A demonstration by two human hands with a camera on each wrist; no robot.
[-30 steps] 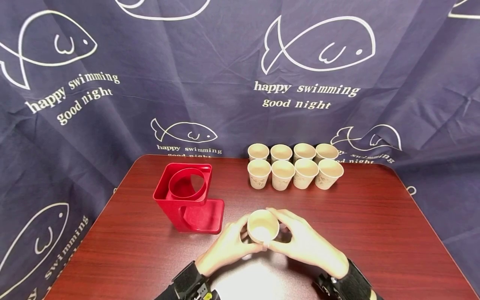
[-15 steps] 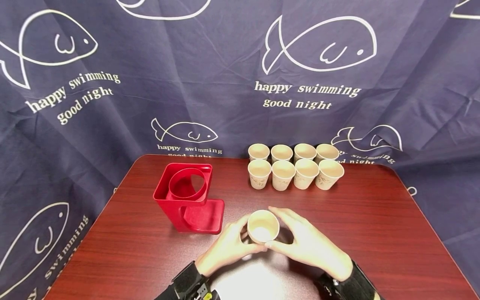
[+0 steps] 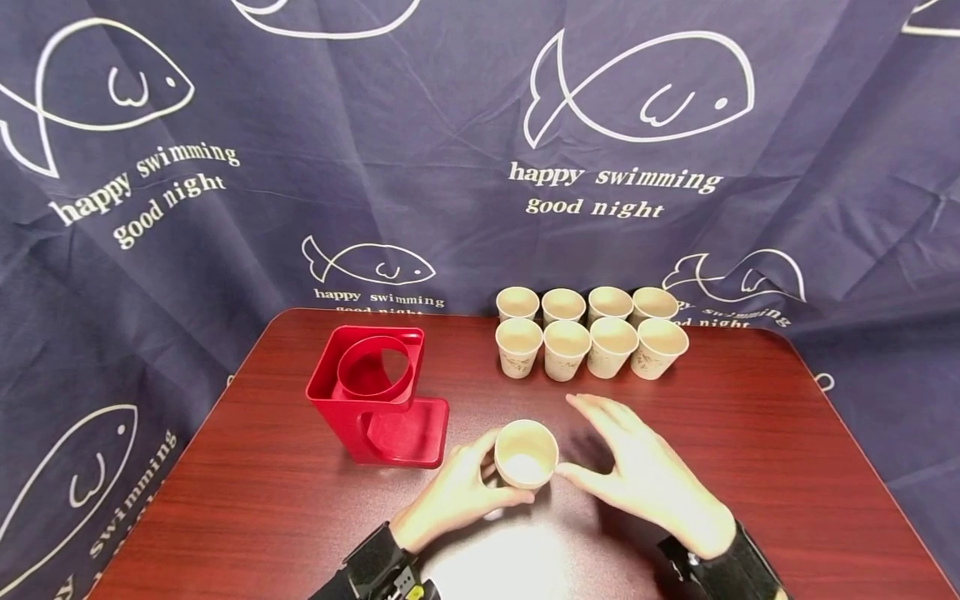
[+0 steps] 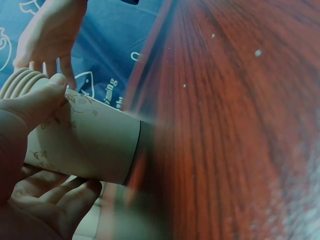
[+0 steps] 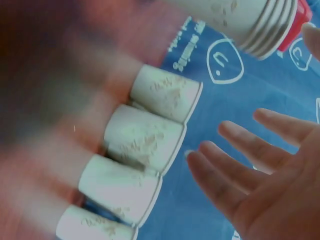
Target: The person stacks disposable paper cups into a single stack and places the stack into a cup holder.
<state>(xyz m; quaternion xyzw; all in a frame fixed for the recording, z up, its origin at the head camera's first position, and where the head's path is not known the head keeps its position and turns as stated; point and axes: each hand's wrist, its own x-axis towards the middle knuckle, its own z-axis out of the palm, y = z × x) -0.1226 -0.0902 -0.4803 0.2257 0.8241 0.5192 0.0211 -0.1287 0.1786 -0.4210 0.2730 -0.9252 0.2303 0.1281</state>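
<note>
A dark red wooden table (image 3: 750,433) stands before a navy curtain (image 3: 450,125) printed with fish. At table centre, the left hand (image 3: 450,492) grips a stack of paper cups (image 3: 526,452). The right hand (image 3: 637,475), at the stack's 3 o'clock, is spread, fingers straight, holding nothing. Eight cups (image 3: 588,333) sit at 12 o'clock, a red holder (image 3: 371,396) at 10.
</note>
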